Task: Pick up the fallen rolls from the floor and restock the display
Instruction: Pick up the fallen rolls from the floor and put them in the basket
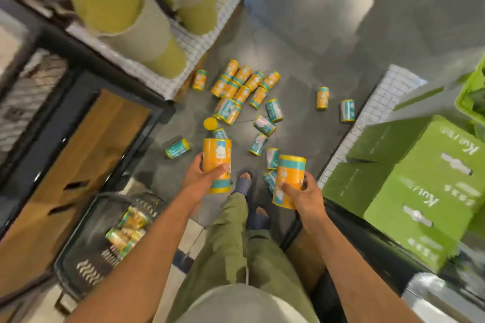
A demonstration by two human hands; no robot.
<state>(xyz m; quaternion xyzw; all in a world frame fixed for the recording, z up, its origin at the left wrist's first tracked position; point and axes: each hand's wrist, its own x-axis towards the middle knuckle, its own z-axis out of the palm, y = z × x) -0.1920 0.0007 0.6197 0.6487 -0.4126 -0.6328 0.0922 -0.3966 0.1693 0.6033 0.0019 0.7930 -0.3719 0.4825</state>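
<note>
Standing over the spill, the person's left grip (203, 174) curls round one orange roll (217, 162), and the right grip (301, 191) clasps a second roll (290, 181). Ahead of both grips, fallen rolls (241, 86) litter the floor (301, 47) between a grid shelf edge (183, 60) leftward and green boxes (420, 178) rightward; open floor lies beyond.

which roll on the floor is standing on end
The upright roll showing its round yellow end, just beyond the left hand; the rest lie on their sides.
</note>
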